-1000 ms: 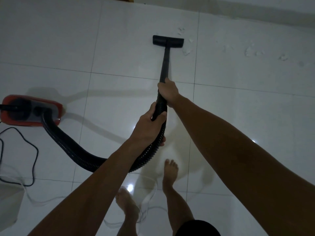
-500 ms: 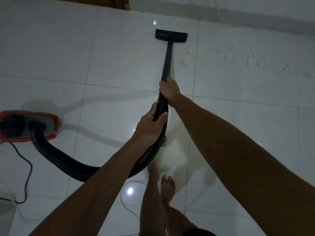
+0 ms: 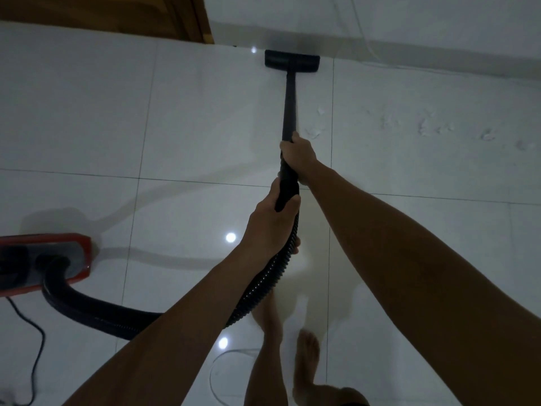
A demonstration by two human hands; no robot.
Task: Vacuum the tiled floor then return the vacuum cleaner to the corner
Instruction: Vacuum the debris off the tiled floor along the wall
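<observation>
A black vacuum wand (image 3: 289, 106) runs forward to a flat black floor head (image 3: 292, 60) lying against the foot of the far wall. My right hand (image 3: 298, 155) grips the wand's lower end. Just behind it, my left hand (image 3: 270, 227) is closed around the handle where the ribbed black hose (image 3: 117, 316) begins. The hose curves down and left to the red vacuum body (image 3: 44, 259) at the left edge. Small white scraps (image 3: 424, 127) lie on the white tiled floor (image 3: 190, 118), right of the wand.
A wooden door frame (image 3: 202, 19) stands at the far left of the wall. The black power cord (image 3: 38, 347) trails from the vacuum body at lower left. A thin pale cord (image 3: 216, 376) loops on the floor beside my bare feet (image 3: 307, 356).
The floor head has slid forward past the nearest scraps up to the wall. I have stepped forward, and the vacuum body now sits lower and further left in view.
</observation>
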